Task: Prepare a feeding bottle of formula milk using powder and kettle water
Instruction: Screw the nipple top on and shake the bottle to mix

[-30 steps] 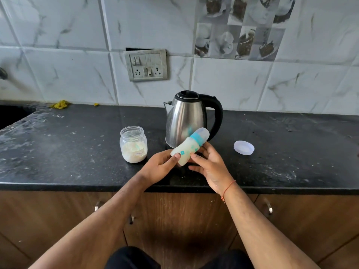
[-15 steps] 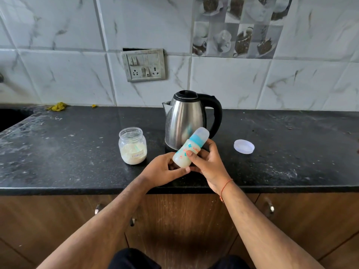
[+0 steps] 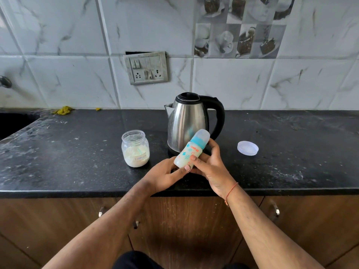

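A small feeding bottle (image 3: 191,150) with a teal collar, a clear cap and milky liquid inside is tilted, cap up and to the right, above the front of the black counter (image 3: 68,152). My left hand (image 3: 165,175) grips its base from the left, thumb on the bottom. My right hand (image 3: 210,164) holds its body from the right, thumb across the front. Behind it stands a steel kettle (image 3: 187,121) with a black handle and shut lid. An open jar of white formula powder (image 3: 135,148) stands to the kettle's left.
A loose translucent lid (image 3: 247,148) lies on the counter right of the kettle. A switch and socket plate (image 3: 146,67) is on the tiled wall behind. A dark sink opening (image 3: 13,121) is at the far left. Wooden cabinet doors are below.
The bottle has stayed tilted in both hands and shifted only slightly. My right thumb has come round onto its front, and my grip has tightened round it.
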